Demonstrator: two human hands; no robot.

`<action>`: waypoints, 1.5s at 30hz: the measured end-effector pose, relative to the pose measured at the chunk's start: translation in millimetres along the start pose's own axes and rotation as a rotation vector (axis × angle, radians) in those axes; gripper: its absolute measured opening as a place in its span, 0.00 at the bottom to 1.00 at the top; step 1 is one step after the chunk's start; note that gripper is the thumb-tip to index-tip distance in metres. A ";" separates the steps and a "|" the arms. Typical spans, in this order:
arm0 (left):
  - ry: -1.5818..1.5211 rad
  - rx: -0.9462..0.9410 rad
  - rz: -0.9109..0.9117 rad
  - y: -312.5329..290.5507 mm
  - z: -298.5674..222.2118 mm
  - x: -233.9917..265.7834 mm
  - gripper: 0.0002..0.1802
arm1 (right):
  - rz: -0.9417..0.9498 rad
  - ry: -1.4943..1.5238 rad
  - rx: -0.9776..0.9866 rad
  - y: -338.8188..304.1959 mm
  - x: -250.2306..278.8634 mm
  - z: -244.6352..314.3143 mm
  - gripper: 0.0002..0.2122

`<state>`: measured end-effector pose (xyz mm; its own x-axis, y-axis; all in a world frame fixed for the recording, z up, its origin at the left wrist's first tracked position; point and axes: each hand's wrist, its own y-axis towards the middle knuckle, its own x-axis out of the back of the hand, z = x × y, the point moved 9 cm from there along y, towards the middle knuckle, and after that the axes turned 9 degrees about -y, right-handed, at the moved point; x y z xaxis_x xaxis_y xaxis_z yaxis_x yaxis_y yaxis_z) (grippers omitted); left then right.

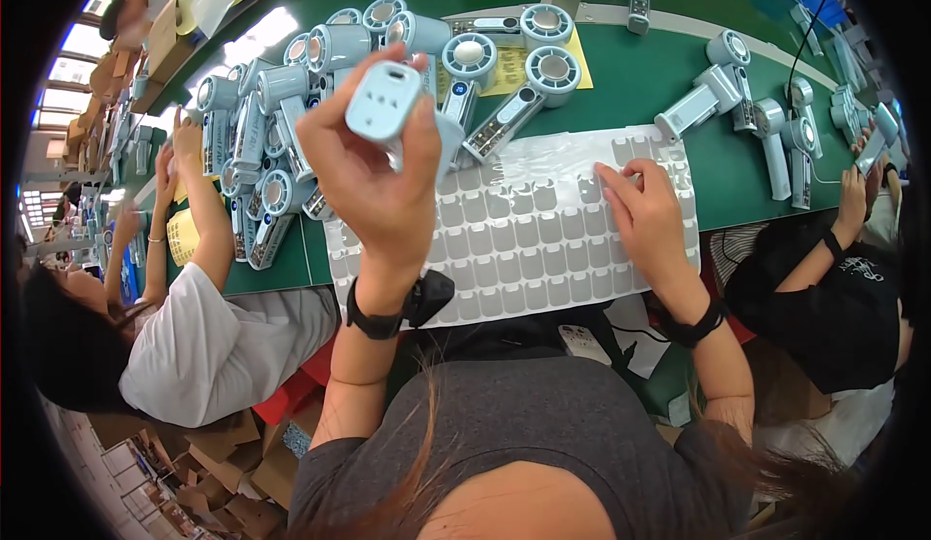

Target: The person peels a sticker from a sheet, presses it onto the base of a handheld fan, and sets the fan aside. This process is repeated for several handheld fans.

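Observation:
My left hand (373,186) is raised above the green table and grips a light blue handheld fan (388,104) by its handle, the flat butt end with small holes facing the camera. My right hand (645,212) lies on a white sheet of grey rectangular stickers (514,249) that is spread across the table's near edge; its fingertips press on a sticker near the sheet's upper right. Both wrists wear black bands.
A heap of light blue fans (291,104) fills the table's left; two more lie on a yellow sheet (519,65). Other fans (766,123) lie at the right. One person in white (204,346) sits to my left, another in black (834,288) to my right.

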<state>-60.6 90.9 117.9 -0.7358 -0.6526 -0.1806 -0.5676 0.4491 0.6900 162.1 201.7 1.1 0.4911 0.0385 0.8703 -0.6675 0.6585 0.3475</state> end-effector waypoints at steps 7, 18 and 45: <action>0.009 -0.084 0.200 -39.0 -3.6 -17.0 0.30 | -0.066 0.146 -0.095 -5.7 -8.5 0.0 0.10; -0.040 -0.012 0.366 -58.3 -9.7 -43.0 0.42 | -0.155 0.131 -0.207 -3.4 -11.5 -0.6 0.07; -0.010 0.120 0.426 -87.3 18.9 -54.6 0.37 | -0.227 0.123 -0.132 -6.4 -2.4 6.8 0.04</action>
<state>22.2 98.8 54.3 -0.9166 -0.3883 0.0953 -0.2514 0.7450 0.6179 161.4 192.2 -0.9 0.6890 -0.0357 0.7239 -0.4583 0.7523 0.4733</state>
